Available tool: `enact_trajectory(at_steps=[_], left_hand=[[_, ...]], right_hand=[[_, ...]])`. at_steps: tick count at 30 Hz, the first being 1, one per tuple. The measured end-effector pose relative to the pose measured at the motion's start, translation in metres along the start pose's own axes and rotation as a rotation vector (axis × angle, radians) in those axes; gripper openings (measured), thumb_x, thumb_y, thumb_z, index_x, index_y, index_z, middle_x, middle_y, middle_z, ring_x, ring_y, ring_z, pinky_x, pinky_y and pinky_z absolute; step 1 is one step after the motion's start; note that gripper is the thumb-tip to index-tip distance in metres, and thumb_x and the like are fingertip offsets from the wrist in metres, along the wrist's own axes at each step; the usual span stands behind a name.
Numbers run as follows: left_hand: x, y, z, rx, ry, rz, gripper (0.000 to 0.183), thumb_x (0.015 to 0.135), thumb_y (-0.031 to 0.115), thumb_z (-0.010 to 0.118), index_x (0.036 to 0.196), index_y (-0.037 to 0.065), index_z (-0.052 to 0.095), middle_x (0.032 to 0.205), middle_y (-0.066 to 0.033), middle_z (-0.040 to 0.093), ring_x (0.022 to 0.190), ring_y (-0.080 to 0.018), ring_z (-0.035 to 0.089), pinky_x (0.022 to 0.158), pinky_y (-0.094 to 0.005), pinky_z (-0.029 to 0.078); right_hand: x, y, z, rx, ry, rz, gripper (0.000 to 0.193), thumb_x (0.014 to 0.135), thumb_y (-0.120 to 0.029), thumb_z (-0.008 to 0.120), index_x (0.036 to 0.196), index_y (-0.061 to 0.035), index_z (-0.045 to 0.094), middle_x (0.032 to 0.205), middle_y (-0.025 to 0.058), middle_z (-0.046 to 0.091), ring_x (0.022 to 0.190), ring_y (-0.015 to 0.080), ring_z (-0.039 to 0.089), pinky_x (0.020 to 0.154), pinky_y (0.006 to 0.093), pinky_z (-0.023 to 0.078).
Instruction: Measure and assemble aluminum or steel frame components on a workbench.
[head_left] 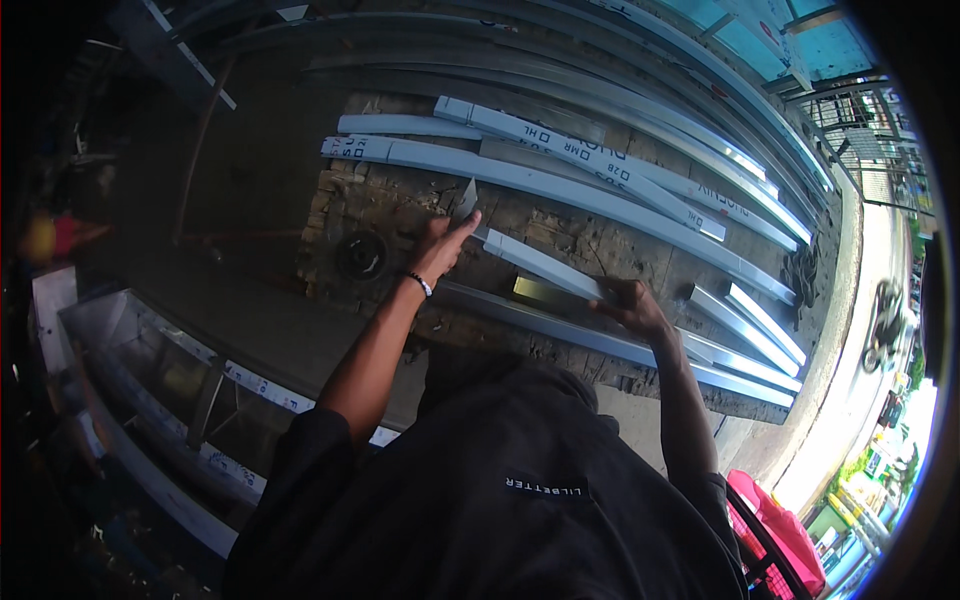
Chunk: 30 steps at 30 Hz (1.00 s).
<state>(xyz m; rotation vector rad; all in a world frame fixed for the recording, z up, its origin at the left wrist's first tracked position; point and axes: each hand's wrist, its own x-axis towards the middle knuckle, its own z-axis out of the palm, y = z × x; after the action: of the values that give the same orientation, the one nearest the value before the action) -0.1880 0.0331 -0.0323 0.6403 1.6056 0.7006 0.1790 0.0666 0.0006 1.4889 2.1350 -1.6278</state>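
Note:
My left hand (440,245), with a beaded bracelet at its wrist, is closed on a thin flat metal piece (466,202) whose pointed end sticks up past the fingers. Just to its right lies the near end of a short square metal tube (545,265), slanting down over the wooden workbench (375,205). At the tube's other end, my right hand (632,305) grips it between thumb and fingers. Beneath the tube, a short yellowish metal piece (548,291) rests beside a long metal bar (560,325). Whether my left fingers touch the tube, I cannot tell.
Long film-wrapped metal tubes (560,190) lie across the bench beyond my hands. Shorter bars (745,325) sit at the right. A dark round disc (362,256) is at the bench's left end. A metal frame (205,370) stands at lower left, and a pink cover (775,530) at lower right.

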Motion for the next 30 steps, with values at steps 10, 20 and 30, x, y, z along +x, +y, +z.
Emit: enact_trajectory(at_steps=[10, 20, 30], left_hand=[[-0.040, 0.033, -0.001, -0.240, 0.069, 0.168, 0.034, 0.095, 0.032, 0.073, 0.072, 0.017, 0.052, 0.054, 0.0127, 0.033, 0.041, 0.0001, 0.029, 0.040, -0.0235, 0.018], [-0.066, 0.058, 0.003, -0.021, 0.130, 0.320, 0.042, 0.091, 0.031, 0.069, 0.071, -0.004, 0.063, 0.056, -0.0005, 0.052, 0.059, -0.0083, 0.047, 0.057, -0.0349, 0.040], [-0.068, 0.056, -0.002, -0.002, 0.086, 0.307, 0.043, 0.091, 0.030, 0.068, 0.066, -0.004, 0.060, 0.055, -0.0012, 0.049, 0.058, -0.0087, 0.043, 0.056, -0.0361, 0.038]], right_hand=[[-0.001, -0.109, 0.045, -0.387, 0.845, -0.476, 0.026, 0.077, -0.014, 0.083, 0.101, -0.0076, 0.073, 0.090, 0.0062, 0.065, 0.088, 0.0257, 0.064, 0.082, 0.0404, 0.049], [0.033, -0.197, 0.096, -0.382, 0.883, -0.431, 0.014, 0.083, -0.019, 0.077, 0.086, -0.0101, 0.067, 0.082, 0.0048, 0.062, 0.081, 0.0246, 0.062, 0.075, 0.0389, 0.040], [0.027, -0.199, 0.111, -0.470, 0.922, -0.346, 0.005, 0.088, -0.014, 0.068, 0.086, -0.0105, 0.065, 0.081, 0.0046, 0.060, 0.081, 0.0243, 0.060, 0.077, 0.0403, 0.037]])
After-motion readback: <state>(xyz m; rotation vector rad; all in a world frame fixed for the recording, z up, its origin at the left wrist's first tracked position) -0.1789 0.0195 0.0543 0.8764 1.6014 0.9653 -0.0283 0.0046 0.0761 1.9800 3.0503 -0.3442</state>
